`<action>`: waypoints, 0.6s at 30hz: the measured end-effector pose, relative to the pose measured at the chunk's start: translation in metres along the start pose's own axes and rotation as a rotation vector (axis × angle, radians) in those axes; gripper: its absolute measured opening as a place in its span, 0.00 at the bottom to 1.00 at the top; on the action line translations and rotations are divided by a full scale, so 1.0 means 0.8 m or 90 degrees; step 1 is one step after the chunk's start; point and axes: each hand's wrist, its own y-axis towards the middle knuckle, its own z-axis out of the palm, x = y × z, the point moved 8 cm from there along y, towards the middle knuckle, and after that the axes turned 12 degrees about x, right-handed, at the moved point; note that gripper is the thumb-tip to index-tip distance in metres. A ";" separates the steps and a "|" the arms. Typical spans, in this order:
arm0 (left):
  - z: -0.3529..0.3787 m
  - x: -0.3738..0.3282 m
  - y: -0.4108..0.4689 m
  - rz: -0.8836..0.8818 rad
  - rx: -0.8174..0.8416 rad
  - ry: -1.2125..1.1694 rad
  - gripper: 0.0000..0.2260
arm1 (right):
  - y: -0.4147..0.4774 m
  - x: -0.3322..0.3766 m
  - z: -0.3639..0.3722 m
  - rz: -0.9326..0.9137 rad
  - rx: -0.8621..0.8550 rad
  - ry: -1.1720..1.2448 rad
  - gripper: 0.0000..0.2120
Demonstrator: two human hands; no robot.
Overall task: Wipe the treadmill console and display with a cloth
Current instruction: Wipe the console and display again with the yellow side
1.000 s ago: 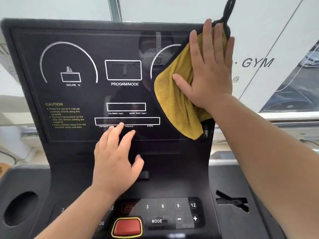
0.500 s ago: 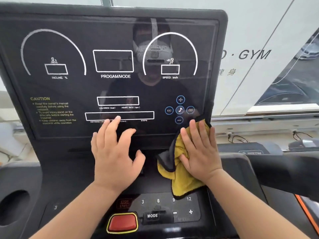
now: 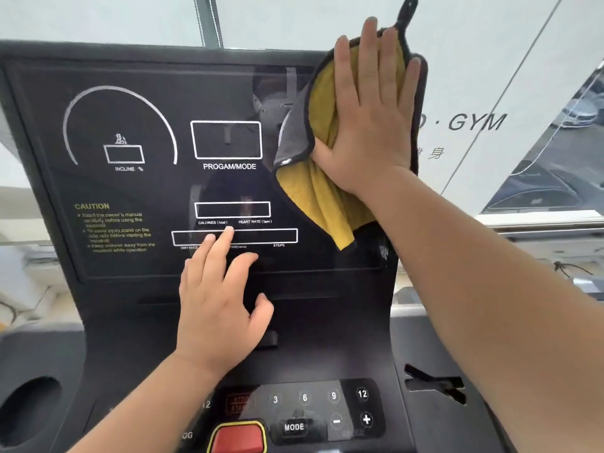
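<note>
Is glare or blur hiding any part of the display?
Head view: the glossy display mirrors a dim reflection at top centre; the caution text reads soft; wide-angle distortion bows the console edges; the cloth under the right hand covers the upper right.

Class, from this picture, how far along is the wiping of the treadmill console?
Done: nothing confirmable; the display looks alike throughout. In hand: the right hand presses the yellow cloth flat on its top right corner, the left hand resting lower down. Left: the button panel, with no cloth near it.
</note>
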 end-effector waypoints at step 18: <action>0.025 0.023 -0.070 0.037 0.016 -0.012 0.12 | -0.232 0.002 0.134 -0.105 0.149 0.041 0.51</action>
